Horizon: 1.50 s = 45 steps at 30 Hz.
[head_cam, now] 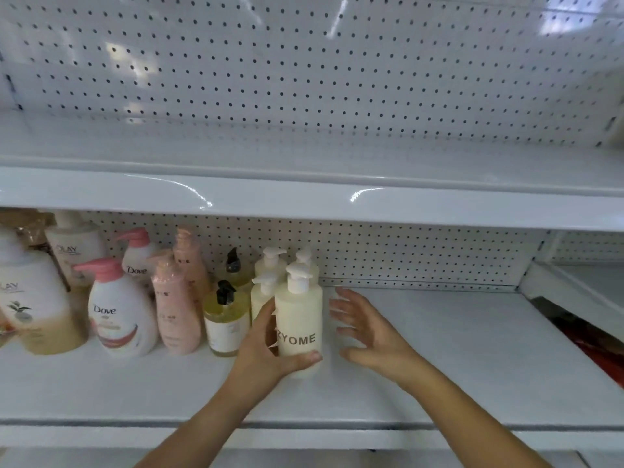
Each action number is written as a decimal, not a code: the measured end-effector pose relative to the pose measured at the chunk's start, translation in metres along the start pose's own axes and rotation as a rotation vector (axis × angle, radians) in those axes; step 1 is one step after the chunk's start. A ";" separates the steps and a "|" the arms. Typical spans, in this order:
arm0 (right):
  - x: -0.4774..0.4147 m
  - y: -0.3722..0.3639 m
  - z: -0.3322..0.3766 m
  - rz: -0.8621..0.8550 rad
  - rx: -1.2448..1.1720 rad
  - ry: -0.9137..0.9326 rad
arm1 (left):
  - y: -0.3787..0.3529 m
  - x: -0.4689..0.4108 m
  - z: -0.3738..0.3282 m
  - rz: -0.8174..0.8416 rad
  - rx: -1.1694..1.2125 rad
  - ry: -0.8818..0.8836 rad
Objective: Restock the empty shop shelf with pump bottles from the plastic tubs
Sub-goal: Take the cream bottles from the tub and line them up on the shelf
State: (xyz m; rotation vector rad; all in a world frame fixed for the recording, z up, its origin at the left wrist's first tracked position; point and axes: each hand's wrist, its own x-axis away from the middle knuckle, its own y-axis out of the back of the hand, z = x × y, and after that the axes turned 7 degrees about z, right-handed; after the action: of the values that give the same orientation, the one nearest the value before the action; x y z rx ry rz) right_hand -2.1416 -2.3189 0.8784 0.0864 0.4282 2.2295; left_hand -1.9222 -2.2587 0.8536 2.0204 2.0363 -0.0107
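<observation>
**Pump bottle [299, 319] lines up with its row**

Lower centre of frame, it stands upright on the shelf [472, 349] before matching bottles [270, 265], label outward for shoppers. My left grip [263, 346] clamps its base, likely to steady it. My right grip [368, 332] hovers alongside, fingers apart, not touching.

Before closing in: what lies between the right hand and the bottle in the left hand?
Nothing: the head view shows only bare shelf between the right hand and the cream bottle, which the left hand grips.
</observation>
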 end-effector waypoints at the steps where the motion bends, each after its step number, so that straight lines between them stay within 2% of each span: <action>1: 0.005 -0.007 0.002 0.036 0.026 -0.007 | -0.004 -0.002 0.000 0.006 -0.005 -0.005; 3: 0.010 -0.021 0.002 0.047 0.048 -0.022 | -0.013 -0.005 -0.001 0.019 -0.018 -0.020; 11: 0.001 -0.052 0.008 -0.181 0.044 -0.005 | -0.026 -0.006 -0.001 -0.023 0.003 -0.061; 17: -0.010 -0.061 0.005 -0.229 0.065 -0.032 | -0.017 -0.002 -0.004 -0.016 0.004 -0.049; 20: -0.012 -0.062 0.001 -0.238 0.070 -0.054 | -0.010 0.000 -0.009 0.041 -0.026 -0.051; 23: -0.015 -0.060 -0.003 -0.237 0.065 -0.060 | -0.002 0.002 -0.015 0.082 -0.137 -0.097; 32: -0.029 -0.045 -0.019 -0.252 0.089 -0.121 | 0.040 -0.025 -0.065 -0.009 -0.566 -0.209; 39: -0.045 -0.035 -0.038 -0.253 0.118 -0.188 | 0.053 -0.080 -0.093 0.209 -0.985 -0.162; 45: -0.058 -0.029 -0.056 -0.243 0.123 -0.237 | 0.048 -0.112 -0.079 0.348 -1.082 -0.087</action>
State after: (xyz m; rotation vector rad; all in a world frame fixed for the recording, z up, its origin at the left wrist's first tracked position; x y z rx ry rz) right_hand -2.0943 -2.3615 0.8211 0.3413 0.4208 1.9255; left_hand -1.8906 -2.3515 0.9603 1.5309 1.1441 0.8479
